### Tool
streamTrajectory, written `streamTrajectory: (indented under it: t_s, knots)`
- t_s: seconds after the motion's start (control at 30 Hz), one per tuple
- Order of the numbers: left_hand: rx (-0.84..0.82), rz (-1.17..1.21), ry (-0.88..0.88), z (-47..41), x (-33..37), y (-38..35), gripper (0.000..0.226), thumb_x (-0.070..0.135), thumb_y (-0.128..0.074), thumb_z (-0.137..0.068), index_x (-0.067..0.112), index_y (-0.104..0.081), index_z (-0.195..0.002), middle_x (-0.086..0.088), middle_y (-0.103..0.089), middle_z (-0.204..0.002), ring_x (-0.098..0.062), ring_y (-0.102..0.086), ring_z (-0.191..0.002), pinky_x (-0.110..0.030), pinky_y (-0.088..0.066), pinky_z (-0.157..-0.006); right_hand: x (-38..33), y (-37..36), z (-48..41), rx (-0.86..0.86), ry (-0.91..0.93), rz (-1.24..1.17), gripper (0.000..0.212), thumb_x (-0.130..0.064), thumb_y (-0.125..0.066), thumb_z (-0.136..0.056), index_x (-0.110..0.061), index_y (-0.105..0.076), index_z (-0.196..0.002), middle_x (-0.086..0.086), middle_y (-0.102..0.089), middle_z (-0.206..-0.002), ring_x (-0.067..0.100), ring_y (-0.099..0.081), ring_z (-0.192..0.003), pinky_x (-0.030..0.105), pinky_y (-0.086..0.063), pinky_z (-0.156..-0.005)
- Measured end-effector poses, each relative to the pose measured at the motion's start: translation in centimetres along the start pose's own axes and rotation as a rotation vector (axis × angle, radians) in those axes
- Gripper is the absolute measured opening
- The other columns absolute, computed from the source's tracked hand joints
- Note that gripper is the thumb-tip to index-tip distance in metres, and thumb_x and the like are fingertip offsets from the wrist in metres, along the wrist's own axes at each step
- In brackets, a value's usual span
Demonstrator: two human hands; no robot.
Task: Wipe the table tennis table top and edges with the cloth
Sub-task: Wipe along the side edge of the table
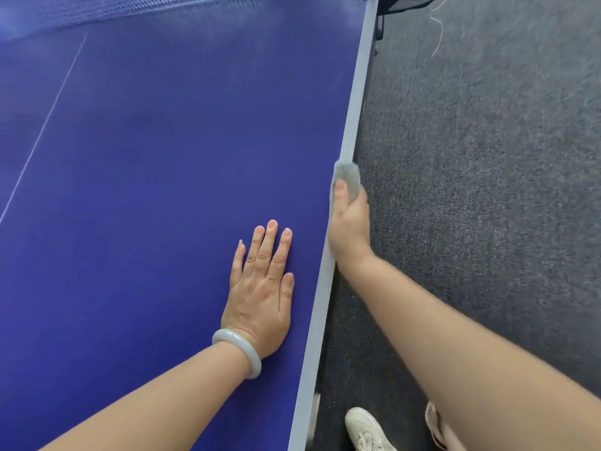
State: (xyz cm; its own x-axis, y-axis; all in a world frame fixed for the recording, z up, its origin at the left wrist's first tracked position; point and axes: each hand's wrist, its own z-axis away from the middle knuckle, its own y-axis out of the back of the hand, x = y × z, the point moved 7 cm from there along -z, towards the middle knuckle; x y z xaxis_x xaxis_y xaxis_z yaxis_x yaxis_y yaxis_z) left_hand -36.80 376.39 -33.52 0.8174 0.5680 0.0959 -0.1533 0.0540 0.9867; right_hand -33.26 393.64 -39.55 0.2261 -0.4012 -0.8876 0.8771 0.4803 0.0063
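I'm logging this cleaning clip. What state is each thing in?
cloth: bunched, pressed on the table's side edge.
right hand: holds the cloth, thumb on top.
left hand: flat on the table top, fingers straight.
table: blue top, pale side edge under the cloth.
net: up, blurred.
bangle: on left wrist.

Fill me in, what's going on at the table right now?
A person is wiping along one side. The right hand grips a grey cloth against the pale edge strip, roughly midway along what shows. The left hand lies flat, fingers straight, on the blue top close to that edge. The net runs across the far end.
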Motion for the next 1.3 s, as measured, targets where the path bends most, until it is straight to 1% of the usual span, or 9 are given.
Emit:
streamTrajectory:
  t_s: [0.17,0.33,0.47,0.57,0.7,0.87,1.0,1.17,1.3]
  knots:
    - [0.008,0.008,0.016,0.0,0.0,0.1,0.058,0.03,-0.018,-0.101,0.017,-0.012,-0.157,-0.001,-0.005,-0.165,-0.017,0.0,-0.152,-0.051,-0.015,-0.121,-0.3,-0.2,-0.8,-0.006,-0.001,-0.032,0.059,-0.048,-0.039,-0.103,-0.016,-0.032,-0.152,0.011,-0.044,-0.144,0.023,-0.043,-0.134,0.03,-0.034,-0.109]
    - [0.005,-0.001,0.018,0.0,0.1,0.1,0.058,0.031,-0.018,-0.101,0.019,-0.011,-0.158,0.0,-0.004,-0.165,-0.017,0.0,-0.152,-0.05,-0.015,-0.122,4.3,0.4,9.1,-0.026,-0.022,-0.055,0.072,-0.06,-0.036,-0.092,-0.026,-0.024,-0.155,-0.008,-0.037,-0.138,-0.002,-0.038,-0.124,-0.003,-0.025,-0.091]
    - [-0.001,-0.004,0.016,-0.1,0.1,0.1,0.058,0.029,-0.02,-0.101,0.017,-0.013,-0.157,-0.001,-0.006,-0.165,-0.018,-0.002,-0.152,-0.052,-0.018,-0.12,1.0,0.0,3.5,-0.024,0.049,-0.012,0.058,-0.043,-0.043,-0.102,-0.02,-0.028,-0.153,0.003,-0.039,-0.145,0.015,-0.037,-0.137,0.022,-0.028,-0.111]
    - [-0.006,0.008,0.016,-0.1,0.1,0.1,0.059,0.029,-0.02,-0.1,0.017,-0.014,-0.157,-0.001,-0.007,-0.165,-0.018,-0.002,-0.152,-0.052,-0.016,-0.121,-3.0,-0.3,-4.5,0.0,-0.011,0.02,0.06,-0.046,-0.041,-0.103,-0.011,-0.033,-0.151,0.013,-0.043,-0.145,0.027,-0.044,-0.133,0.039,-0.036,-0.111]
    - [-0.013,0.006,0.03,-0.1,0.2,0.4,0.059,0.03,-0.02,-0.1,0.017,-0.013,-0.157,-0.001,-0.006,-0.165,-0.017,-0.001,-0.152,-0.051,-0.015,-0.121,-4.4,-0.4,-6.1,-0.002,-0.007,0.021,0.059,-0.049,-0.039,-0.103,-0.012,-0.035,-0.149,0.013,-0.048,-0.14,0.028,-0.05,-0.127,0.038,-0.041,-0.107]
    - [-0.012,0.0,0.039,-0.1,0.4,0.6,0.059,0.031,-0.02,-0.1,0.018,-0.014,-0.157,0.0,-0.007,-0.165,-0.018,-0.003,-0.152,-0.05,-0.016,-0.121,0.2,0.1,3.7,-0.034,-0.01,0.027,0.064,-0.047,-0.043,-0.101,-0.019,-0.023,-0.155,0.008,-0.039,-0.143,0.021,-0.044,-0.13,0.03,-0.037,-0.106]
    - [0.045,0.013,0.03,-0.1,0.7,1.0,0.057,0.028,-0.027,-0.099,0.014,-0.025,-0.154,-0.007,-0.022,-0.161,-0.025,-0.019,-0.15,-0.051,-0.02,-0.118,0.9,0.3,4.7,-0.155,-0.011,0.087,0.067,-0.045,-0.041,-0.101,-0.018,-0.015,-0.157,0.006,-0.031,-0.145,0.019,-0.043,-0.13,0.036,-0.039,-0.109]
    - [0.13,0.099,0.062,-4.1,1.4,2.5,0.046,0.026,-0.037,-0.095,0.006,-0.052,-0.134,-0.014,-0.047,-0.14,-0.034,-0.047,-0.128,-0.057,-0.042,-0.104,0.7,0.3,4.7,-0.168,0.002,0.124,0.067,-0.043,-0.039,-0.101,-0.016,-0.013,-0.156,0.006,-0.029,-0.145,0.022,-0.042,-0.131,0.039,-0.038,-0.111]
    - [0.138,0.079,0.078,-12.0,1.9,3.6,0.047,0.019,-0.044,-0.102,0.01,-0.039,-0.147,-0.011,-0.03,-0.157,-0.028,-0.027,-0.146,-0.047,-0.022,-0.12,0.5,0.3,4.7,-0.162,0.014,0.109,0.068,-0.044,-0.039,-0.1,-0.014,-0.015,-0.156,0.006,-0.031,-0.143,0.022,-0.041,-0.132,0.038,-0.034,-0.113]
